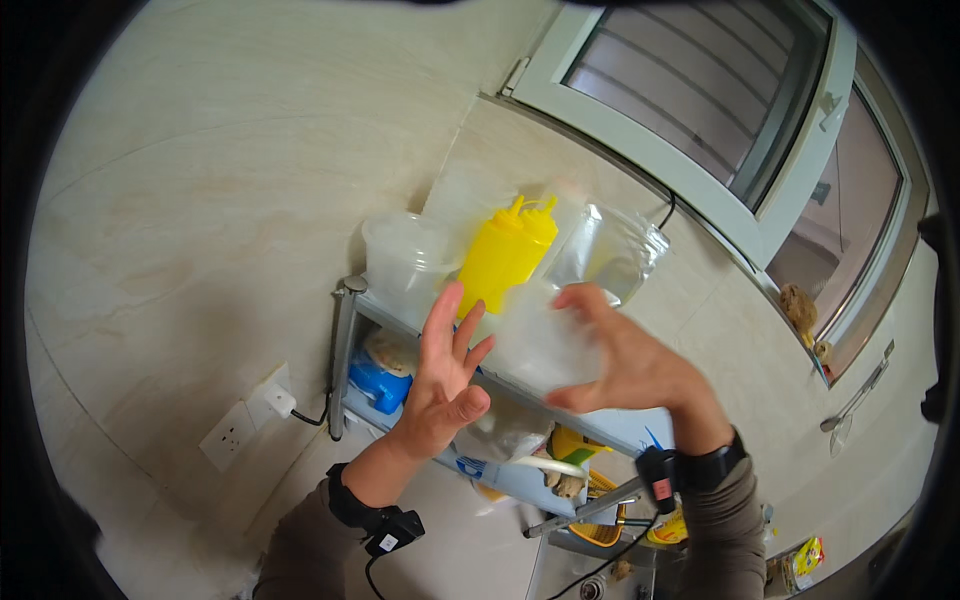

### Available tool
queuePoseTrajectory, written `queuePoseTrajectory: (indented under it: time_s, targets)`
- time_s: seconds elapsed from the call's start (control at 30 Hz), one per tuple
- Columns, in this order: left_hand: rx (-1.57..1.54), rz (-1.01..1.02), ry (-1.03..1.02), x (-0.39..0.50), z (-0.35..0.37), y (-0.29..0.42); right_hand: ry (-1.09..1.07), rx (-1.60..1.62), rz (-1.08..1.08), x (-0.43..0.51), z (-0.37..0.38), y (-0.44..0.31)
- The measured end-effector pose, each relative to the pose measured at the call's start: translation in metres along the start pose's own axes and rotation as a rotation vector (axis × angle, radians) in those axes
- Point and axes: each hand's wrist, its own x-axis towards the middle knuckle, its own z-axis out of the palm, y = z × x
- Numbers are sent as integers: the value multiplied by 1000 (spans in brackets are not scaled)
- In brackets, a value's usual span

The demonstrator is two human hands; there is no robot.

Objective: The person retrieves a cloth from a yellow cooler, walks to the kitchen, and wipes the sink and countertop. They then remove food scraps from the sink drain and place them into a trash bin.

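My left hand [442, 382] is raised in front of the metal shelf rack, its fingers spread and nothing in them. To its right, my right hand [637, 356] curves around the side of a translucent plastic container [547, 337], which is blurred; whether the fingers press on it I cannot tell. Just beyond both hands, two yellow squeeze bottles [506, 259] stand side by side on the top shelf. Left of them is a clear plastic tub [405, 251]. A silvery foil and clear plastic bag [611, 251] leans at the wall on the right.
The rack's lower shelf holds a blue package [381, 382] and filled plastic bags [506, 427]. A yellow basket [600, 517] sits below, near a sink [570, 574]. A plug [281, 401] is in the left wall socket. An open window [697, 97] juts out at upper right; kitchen ladles [855, 405] hang beyond.
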Motion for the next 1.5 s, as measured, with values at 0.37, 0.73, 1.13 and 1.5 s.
queuePoseTrajectory:
  time_s: [0.37,0.73,1.13,1.5]
  targets:
    - [645,125,4,-11,-46,-26,346,-416,173,58,-189,22]
    - [861,234,46,-14,-61,-19,76,-221,265,210,-112,19]
    - [857,181,-26,-30,-78,-33,-134,-172,432,273,-62,53]
    - [808,173,-13,-27,-80,-35,-197,-284,356,271,-50,61]
